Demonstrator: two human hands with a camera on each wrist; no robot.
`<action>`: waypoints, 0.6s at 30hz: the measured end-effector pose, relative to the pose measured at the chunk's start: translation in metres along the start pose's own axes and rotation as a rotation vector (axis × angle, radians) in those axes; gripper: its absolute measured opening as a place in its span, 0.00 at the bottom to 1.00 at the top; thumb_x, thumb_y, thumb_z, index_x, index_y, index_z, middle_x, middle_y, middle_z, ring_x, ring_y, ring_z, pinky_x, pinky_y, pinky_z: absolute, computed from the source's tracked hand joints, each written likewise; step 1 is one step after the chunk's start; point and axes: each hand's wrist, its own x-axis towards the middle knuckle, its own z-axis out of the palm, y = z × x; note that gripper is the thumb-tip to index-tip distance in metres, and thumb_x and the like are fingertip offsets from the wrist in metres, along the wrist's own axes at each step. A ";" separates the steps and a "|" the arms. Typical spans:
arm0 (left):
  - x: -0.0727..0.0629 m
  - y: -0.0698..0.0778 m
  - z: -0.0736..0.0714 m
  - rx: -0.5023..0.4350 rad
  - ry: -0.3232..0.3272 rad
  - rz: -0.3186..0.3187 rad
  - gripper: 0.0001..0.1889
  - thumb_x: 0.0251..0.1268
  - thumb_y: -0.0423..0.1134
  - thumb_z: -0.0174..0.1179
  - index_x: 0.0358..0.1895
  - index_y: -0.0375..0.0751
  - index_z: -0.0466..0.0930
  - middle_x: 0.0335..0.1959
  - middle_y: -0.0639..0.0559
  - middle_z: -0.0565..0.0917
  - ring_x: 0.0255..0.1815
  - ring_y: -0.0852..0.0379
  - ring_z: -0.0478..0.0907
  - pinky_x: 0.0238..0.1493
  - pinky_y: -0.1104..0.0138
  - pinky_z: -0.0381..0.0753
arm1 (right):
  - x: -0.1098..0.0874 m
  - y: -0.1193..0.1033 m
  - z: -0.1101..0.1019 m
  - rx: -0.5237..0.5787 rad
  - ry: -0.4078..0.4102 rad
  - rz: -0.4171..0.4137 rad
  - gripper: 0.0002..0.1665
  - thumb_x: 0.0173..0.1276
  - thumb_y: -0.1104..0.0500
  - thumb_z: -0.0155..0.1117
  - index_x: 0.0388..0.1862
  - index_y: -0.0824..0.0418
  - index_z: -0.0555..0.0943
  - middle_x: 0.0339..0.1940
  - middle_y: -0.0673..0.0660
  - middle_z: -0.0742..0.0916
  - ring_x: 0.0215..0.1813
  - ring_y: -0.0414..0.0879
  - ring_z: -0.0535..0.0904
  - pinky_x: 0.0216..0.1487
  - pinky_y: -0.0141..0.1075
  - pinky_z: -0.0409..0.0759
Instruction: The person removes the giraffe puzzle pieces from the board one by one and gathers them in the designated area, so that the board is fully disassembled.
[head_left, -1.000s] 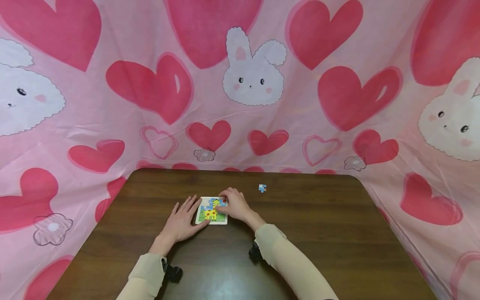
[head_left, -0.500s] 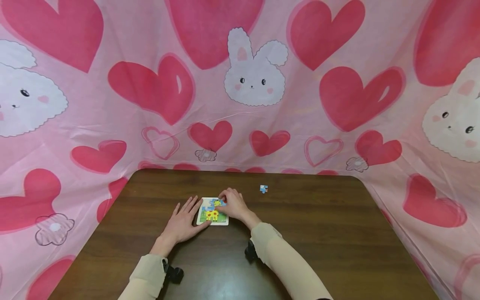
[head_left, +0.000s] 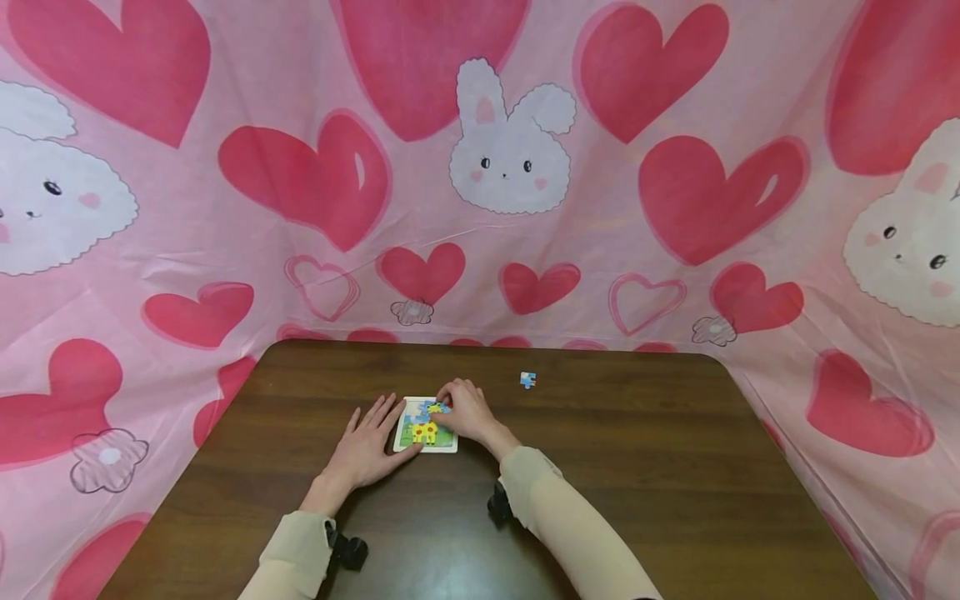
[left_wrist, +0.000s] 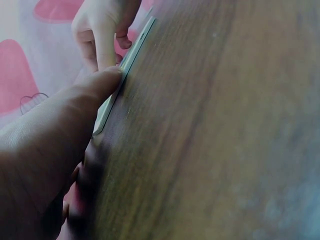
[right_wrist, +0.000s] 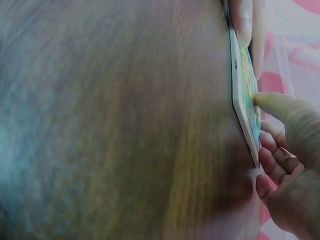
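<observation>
While left hand point(head_left: 365, 447), spread, rests on puzzle point(head_left: 424, 432) | right hand point(head_left: 468, 410) touches it, cannot tell if pinching | lopsided pressure could skew it

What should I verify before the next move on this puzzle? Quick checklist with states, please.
1. Puzzle board lies flat on the table: ok.
2. Left hand touches the board, its thumb at the near edge: ok.
3. Right hand is at the board, its thumb touching the giraffe picture: ok.
4. Pieces under the right hand sit flush: cannot tell; the hand partly covers that corner.
5. Loose puzzle piece is on the board: not ok; it lies on the table, beyond the board and to its right.
</observation>
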 end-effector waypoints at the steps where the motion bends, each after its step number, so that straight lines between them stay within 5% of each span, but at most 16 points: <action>1: 0.000 0.000 0.000 -0.001 0.002 0.001 0.51 0.73 0.73 0.59 0.88 0.42 0.61 0.90 0.37 0.60 0.92 0.35 0.56 0.88 0.28 0.50 | 0.000 0.000 0.000 0.002 -0.001 0.001 0.16 0.68 0.53 0.82 0.45 0.62 0.89 0.40 0.55 0.85 0.47 0.46 0.75 0.53 0.40 0.67; 18: -0.001 0.001 -0.001 -0.020 -0.005 -0.003 0.52 0.73 0.73 0.60 0.89 0.42 0.60 0.91 0.37 0.59 0.93 0.35 0.54 0.88 0.28 0.48 | 0.004 0.013 0.010 0.061 0.017 -0.067 0.14 0.66 0.56 0.82 0.43 0.61 0.87 0.37 0.53 0.82 0.44 0.43 0.70 0.51 0.37 0.62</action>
